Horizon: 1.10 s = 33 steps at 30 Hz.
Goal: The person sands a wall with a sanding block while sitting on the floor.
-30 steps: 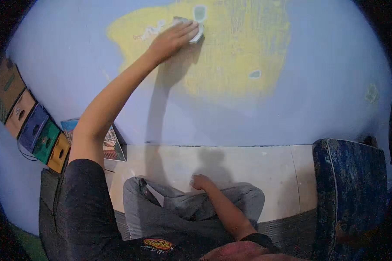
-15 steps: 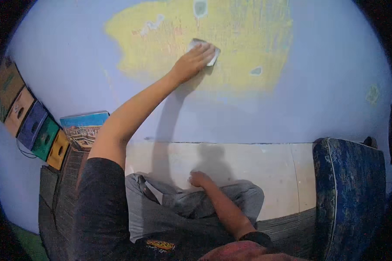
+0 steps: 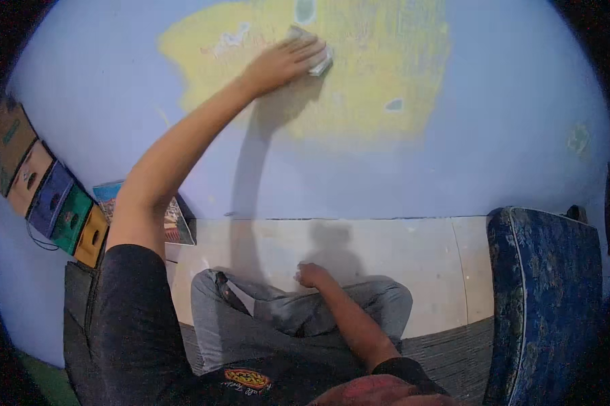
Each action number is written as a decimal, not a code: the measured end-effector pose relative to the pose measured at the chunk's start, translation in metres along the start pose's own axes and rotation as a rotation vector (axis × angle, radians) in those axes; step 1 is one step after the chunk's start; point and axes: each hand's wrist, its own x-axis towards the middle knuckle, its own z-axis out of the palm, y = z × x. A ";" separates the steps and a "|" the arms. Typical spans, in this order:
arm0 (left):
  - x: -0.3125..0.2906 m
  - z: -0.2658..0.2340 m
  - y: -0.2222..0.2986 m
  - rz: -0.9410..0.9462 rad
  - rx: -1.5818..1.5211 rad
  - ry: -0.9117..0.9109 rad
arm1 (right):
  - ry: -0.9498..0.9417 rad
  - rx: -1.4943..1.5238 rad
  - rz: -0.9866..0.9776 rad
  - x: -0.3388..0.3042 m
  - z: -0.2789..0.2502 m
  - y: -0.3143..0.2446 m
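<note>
In the frame's upper centre, the left hand [image 3: 288, 63] holds a folded grey-white sheet [image 3: 322, 66] against the irregular yellow patch [image 3: 379, 64] on the pale blue-violet wall [image 3: 508, 128], fingers close together over it. At lower centre, the right hand [image 3: 312, 275] curls near grey cloth trousers [image 3: 214, 331]; I cannot tell whether its fingers grip anything.

At twelve o'clock I see ragged yellow paint [image 3: 386, 64] on the smooth lavender wall [image 3: 508, 115]; at four, a mottled navy fabric cushion [image 3: 562, 291].

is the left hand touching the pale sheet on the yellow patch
Touching. In the head view, the left hand lies across the pale sheet, whose edges show on two sides.
</note>
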 end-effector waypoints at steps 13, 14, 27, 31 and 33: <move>0.018 0.030 0.039 -0.239 -0.054 0.233 | -0.015 0.004 0.052 0.003 -0.004 0.015; 0.024 0.031 0.051 -0.207 -0.068 0.228 | -0.012 -0.010 0.065 0.005 -0.003 0.026; 0.026 0.000 0.009 -0.082 -0.035 0.121 | 0.047 -0.033 0.041 0.003 -0.008 0.030; 0.029 -0.046 -0.026 -0.290 0.062 0.220 | 0.031 -0.011 0.029 -0.007 -0.015 0.011; 0.039 -0.044 -0.034 -0.335 0.073 0.254 | 0.067 -0.012 0.028 -0.005 -0.011 0.021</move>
